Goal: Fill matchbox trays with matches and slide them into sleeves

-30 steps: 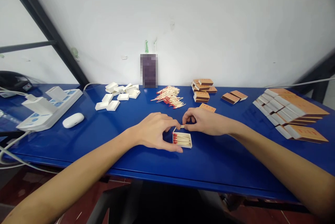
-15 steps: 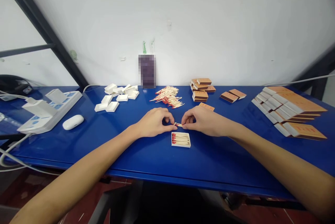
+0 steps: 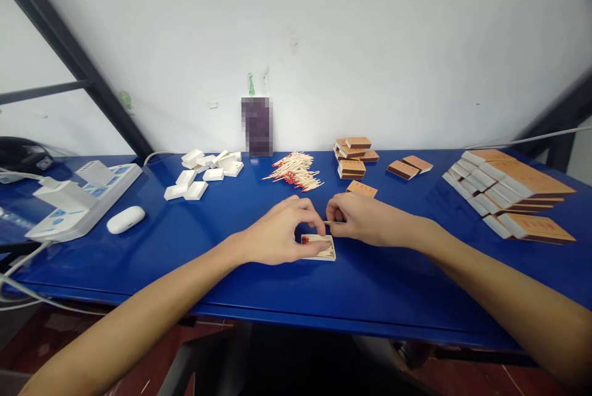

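Note:
A small white tray (image 3: 324,253) full of red-tipped matches lies on the blue table (image 3: 277,285) in front of me. My left hand (image 3: 282,232) curls over the tray's left end, thumb and fingers touching it. Just right of it, my right hand (image 3: 358,220) pinches a thin match (image 3: 329,222) above the tray's far edge. A loose pile of matches (image 3: 295,171) lies further back. An orange matchbox sleeve (image 3: 361,189) rests just behind my right hand.
Several empty white trays (image 3: 203,169) sit back left, beside a power strip (image 3: 78,195) with plugs and a white earbud case (image 3: 126,219). Stacked orange matchboxes (image 3: 354,156) stand behind; rows of larger packs (image 3: 509,198) fill the right. A blurred dark card (image 3: 256,126) leans on the wall.
My left hand has dropped from the match it shared with my right hand and now closes on the tray. The right hand stays put with the match.

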Action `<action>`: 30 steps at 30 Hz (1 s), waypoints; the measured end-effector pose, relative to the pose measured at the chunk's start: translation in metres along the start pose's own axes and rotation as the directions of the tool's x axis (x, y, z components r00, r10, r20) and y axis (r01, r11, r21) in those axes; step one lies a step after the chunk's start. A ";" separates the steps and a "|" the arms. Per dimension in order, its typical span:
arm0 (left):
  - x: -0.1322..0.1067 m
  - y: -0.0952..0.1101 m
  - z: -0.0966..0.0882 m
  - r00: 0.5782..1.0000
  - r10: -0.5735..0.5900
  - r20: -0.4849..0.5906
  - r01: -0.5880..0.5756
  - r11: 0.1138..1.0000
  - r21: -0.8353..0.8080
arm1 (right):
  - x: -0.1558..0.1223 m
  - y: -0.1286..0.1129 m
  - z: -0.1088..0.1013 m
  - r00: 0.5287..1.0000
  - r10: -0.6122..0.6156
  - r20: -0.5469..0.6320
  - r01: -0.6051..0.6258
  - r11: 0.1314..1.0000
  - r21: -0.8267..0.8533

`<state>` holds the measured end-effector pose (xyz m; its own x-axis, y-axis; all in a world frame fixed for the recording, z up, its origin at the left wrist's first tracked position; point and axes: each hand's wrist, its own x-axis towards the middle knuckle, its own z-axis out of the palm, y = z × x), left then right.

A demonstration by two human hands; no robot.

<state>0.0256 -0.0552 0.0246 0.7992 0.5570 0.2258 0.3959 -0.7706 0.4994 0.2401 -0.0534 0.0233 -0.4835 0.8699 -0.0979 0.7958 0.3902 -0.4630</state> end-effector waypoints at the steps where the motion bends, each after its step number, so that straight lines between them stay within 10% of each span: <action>1: 0.000 -0.001 0.000 0.999 -0.003 -0.032 0.003 1.000 -0.002 | -0.001 0.000 -0.001 1.000 0.004 -0.006 -0.004 1.000 0.004; 8: 0.001 -0.032 -0.006 0.983 -0.068 -0.172 0.082 0.994 0.075 | -0.020 -0.014 -0.013 0.995 -0.096 0.001 0.096 0.994 0.053; 21: -0.005 -0.024 -0.013 0.989 0.064 0.133 -0.084 0.985 0.150 | -0.027 -0.005 -0.019 0.997 -0.077 -0.020 0.076 0.995 -0.057; 30: -0.009 -0.009 -0.002 0.967 0.205 0.152 -0.231 0.956 0.181 | -0.026 0.003 -0.022 0.982 0.033 0.185 -0.008 0.991 -0.131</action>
<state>0.0136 -0.0530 0.0200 0.9228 0.3332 0.1936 0.2753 -0.9216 0.2738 0.2625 -0.0682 0.0439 -0.5164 0.8111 -0.2747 0.8407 0.4192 -0.3429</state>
